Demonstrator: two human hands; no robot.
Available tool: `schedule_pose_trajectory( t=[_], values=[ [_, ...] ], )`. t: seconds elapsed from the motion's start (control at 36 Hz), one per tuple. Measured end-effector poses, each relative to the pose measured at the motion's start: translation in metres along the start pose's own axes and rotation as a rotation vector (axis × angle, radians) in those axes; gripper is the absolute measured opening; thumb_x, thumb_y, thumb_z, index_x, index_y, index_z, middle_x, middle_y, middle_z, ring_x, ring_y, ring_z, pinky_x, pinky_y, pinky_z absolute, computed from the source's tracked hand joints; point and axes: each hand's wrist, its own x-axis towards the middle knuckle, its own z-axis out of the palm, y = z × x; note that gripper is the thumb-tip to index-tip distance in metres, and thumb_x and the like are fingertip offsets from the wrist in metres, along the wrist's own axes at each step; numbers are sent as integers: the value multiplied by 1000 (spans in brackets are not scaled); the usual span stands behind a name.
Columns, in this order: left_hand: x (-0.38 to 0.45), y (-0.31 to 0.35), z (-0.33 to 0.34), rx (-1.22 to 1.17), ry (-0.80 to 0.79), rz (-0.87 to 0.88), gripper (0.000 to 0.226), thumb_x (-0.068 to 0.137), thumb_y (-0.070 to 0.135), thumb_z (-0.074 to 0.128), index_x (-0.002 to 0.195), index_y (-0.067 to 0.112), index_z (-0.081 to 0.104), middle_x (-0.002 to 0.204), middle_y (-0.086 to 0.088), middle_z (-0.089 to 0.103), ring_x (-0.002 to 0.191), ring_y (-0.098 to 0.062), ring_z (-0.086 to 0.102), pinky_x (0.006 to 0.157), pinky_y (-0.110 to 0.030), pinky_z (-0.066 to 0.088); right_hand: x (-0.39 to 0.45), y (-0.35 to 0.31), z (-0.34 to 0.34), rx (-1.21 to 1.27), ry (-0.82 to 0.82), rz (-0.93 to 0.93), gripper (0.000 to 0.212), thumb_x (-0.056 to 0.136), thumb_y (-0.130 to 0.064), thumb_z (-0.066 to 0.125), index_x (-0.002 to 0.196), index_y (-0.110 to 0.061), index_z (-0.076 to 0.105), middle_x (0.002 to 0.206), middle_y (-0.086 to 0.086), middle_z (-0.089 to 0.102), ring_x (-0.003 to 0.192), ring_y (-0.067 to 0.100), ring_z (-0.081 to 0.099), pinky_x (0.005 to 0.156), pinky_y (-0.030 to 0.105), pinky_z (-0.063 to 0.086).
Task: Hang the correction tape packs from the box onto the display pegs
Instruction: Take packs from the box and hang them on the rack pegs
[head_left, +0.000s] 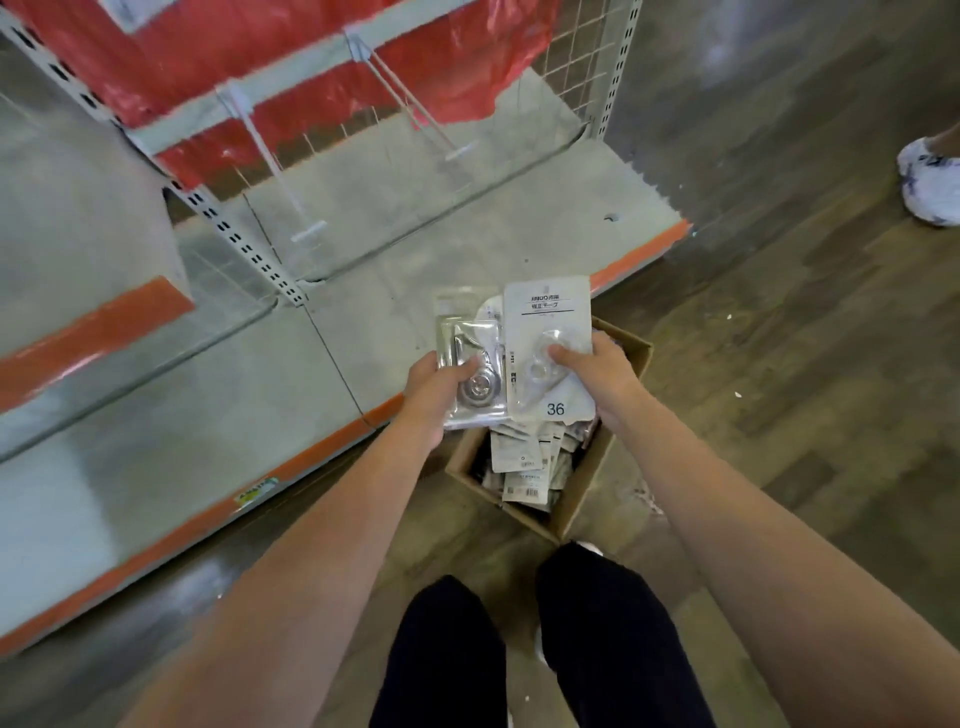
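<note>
A grey metal shelving unit with orange edge strips (291, 395) is being viewed from above, its bottom shelf lying bare beneath a wire grid back panel. Red plastic sheeting (291, 67) is being seen behind that grid. Two long white wire display pegs (275, 171) are projecting from a crossbar towards the camera, and no pack is hanging on either of them. An open brown cardboard box (571, 499) is standing on the wood-patterned floor (779, 364), just beside the shelf edge and in front of the person's dark-trousered legs (519, 649). Loose white-carded correction tape packs (524, 462) are lying piled inside it. Above the box, a small stack of clear-fronted packs (470, 358) is being gripped by the left hand (434, 387), with the thumb pressed across the front. A single white correction tape pack printed "36" (550, 332) is being pinched by the right hand (605, 376), thumb on the blister, touching the stack's right edge. A white shoe of another person (930, 182) is showing at the far right.
</note>
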Motion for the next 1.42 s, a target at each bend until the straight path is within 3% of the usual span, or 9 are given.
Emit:
schedule_pose_trajectory(
  t=[0.06, 0.19, 0.33, 0.47, 0.72, 0.83, 1.14, 1.33, 1.42],
  values=[
    [-29, 29, -6, 21, 0, 12, 23, 88, 9, 66, 111, 9, 60, 101, -6, 68, 86, -16, 65, 69, -23, 51, -28, -27, -1, 8, -9, 2, 31, 91, -9, 62, 121, -8, 60, 111, 9, 67, 102, 28, 64, 89, 44, 53],
    [-91, 100, -20, 57, 12, 54, 24, 86, 9, 68, 109, 7, 61, 107, -13, 68, 99, -27, 67, 93, -43, 52, -89, -94, -1, 45, -37, -45, 25, 90, -4, 61, 114, -6, 62, 103, 9, 68, 101, 29, 64, 92, 42, 50],
    [-139, 160, -37, 72, 7, 142, 17, 87, 10, 67, 103, 12, 60, 96, -5, 68, 78, -10, 66, 62, -19, 52, -136, -152, 4, 53, -24, -75, 47, 79, -19, 72, 122, -9, 58, 113, 11, 67, 105, 29, 64, 94, 46, 51],
    [-179, 206, -46, 66, 2, 192, 17, 87, 9, 66, 103, 10, 62, 98, -6, 68, 96, -21, 65, 99, -39, 46, -170, -196, 2, 43, -19, -115, 48, 79, -23, 71, 122, -9, 54, 114, 12, 66, 97, 30, 67, 86, 50, 56],
    [-218, 277, -13, 20, 11, 343, 22, 83, 8, 71, 104, 11, 64, 105, -10, 70, 103, -26, 65, 97, -44, 50, -180, -257, -45, -3, 11, -282, 70, 56, -46, 76, 116, -15, 60, 107, 6, 70, 96, 27, 68, 88, 50, 54],
    [-229, 302, 17, -20, 4, 394, 15, 83, 4, 69, 95, 13, 67, 101, -10, 70, 101, -27, 65, 96, -44, 51, -220, -302, -75, 10, -17, -337, 14, 87, -13, 68, 94, -18, 57, 96, 1, 66, 86, 17, 64, 85, 36, 52],
    [-260, 385, 141, -103, 47, 548, 15, 85, 2, 66, 96, 12, 64, 106, -16, 69, 105, -34, 64, 91, -52, 52, -216, -408, -204, -102, -117, -607, 29, 91, 6, 56, 78, -19, 49, 76, -7, 57, 66, 7, 60, 50, 7, 45],
    [-284, 426, 204, -161, 69, 604, 17, 88, 0, 62, 103, 6, 62, 96, -14, 68, 83, -26, 67, 56, -34, 59, -196, -451, -257, -76, -109, -620, 12, 91, -6, 62, 89, -10, 51, 96, 7, 63, 83, 18, 62, 77, 31, 53],
    [-281, 441, 217, -161, 86, 641, 26, 86, 0, 64, 112, 1, 62, 107, -18, 68, 96, -31, 67, 72, -38, 59, -185, -466, -269, -41, -90, -605, 16, 89, -11, 66, 94, -9, 50, 104, 11, 62, 98, 27, 61, 94, 46, 50]
  ],
)
